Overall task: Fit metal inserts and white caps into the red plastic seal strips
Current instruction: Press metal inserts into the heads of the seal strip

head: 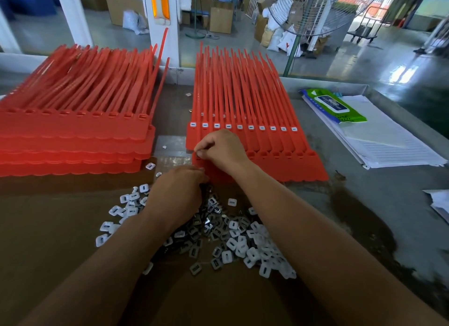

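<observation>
Two stacks of red seal strips lie on the bench. The left stack (73,131) has empty sockets. The right stack (243,121) has a sheet whose sockets hold a row of white caps (251,127), and a nearer sheet (291,165) with open sockets. My right hand (220,148) pinches a small part at the left end of that nearer sheet. My left hand (178,192) curls over the heap of white caps and metal inserts (233,238), its fingertips hidden among the parts.
Brown cardboard (60,228) lies under the loose parts. A green wipes pack (332,105) sits on a stack of lined paper (388,143) at the right. The grey metal bench (388,204) has a raised far rim. A standing fan (313,9) is beyond it.
</observation>
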Motion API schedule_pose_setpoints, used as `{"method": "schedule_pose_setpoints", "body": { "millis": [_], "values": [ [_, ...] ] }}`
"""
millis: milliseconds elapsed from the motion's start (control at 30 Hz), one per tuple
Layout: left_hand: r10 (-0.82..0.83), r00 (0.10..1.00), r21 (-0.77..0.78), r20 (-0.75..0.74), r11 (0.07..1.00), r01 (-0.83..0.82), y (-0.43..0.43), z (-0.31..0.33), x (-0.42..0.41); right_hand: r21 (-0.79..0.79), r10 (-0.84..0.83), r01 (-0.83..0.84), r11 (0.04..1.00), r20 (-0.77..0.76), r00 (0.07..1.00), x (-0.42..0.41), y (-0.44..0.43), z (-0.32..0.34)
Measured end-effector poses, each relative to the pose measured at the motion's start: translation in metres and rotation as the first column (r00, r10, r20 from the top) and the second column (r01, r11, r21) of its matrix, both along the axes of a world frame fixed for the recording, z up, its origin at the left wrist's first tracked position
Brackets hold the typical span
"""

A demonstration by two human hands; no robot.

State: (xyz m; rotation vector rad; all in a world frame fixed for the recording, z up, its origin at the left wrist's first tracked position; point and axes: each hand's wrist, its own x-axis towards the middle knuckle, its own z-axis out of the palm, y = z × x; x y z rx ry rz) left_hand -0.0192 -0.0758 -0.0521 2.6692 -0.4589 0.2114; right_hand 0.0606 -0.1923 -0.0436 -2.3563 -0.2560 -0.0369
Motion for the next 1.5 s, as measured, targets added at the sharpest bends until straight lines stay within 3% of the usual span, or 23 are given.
{"method": "schedule_pose_setpoints", "body": {
  "millis": [467, 833, 1033, 1200, 1500],
  "values": [
    [-0.004, 1.0, -0.002, 0.017, 1.0, 0.004, 0.0, 0.0, 0.0, 0.047, -0.066, 0.066, 0.997, 0.003, 0.998, -0.001, 0.002, -0.001],
    [-0.005, 0.999, -0.051, 0.037, 0.999, 0.007, 0.001, -0.002, 0.001, -0.014, -0.051, 0.049, 0.999, -0.093, 0.994, 0.006, 0.001, 0.003],
    [-0.022, 0.999, -0.09, 0.05, 0.996, 0.026, 0.003, -0.002, 0.0, -0.062, 0.041, -0.048, 0.997, -0.119, 0.992, -0.001, -0.005, 0.013],
    [-0.002, 1.0, -0.063, 0.03, 0.998, 0.004, 0.003, -0.003, 0.001, -0.135, 0.129, -0.134, 0.982, -0.045, 0.991, -0.024, -0.021, 0.025],
    [0.012, 1.0, -0.074, -0.001, 0.997, -0.012, 0.002, -0.005, 0.004, -0.282, 0.347, -0.344, 0.896, -0.041, 0.937, -0.064, -0.036, 0.021]
  ]
}}
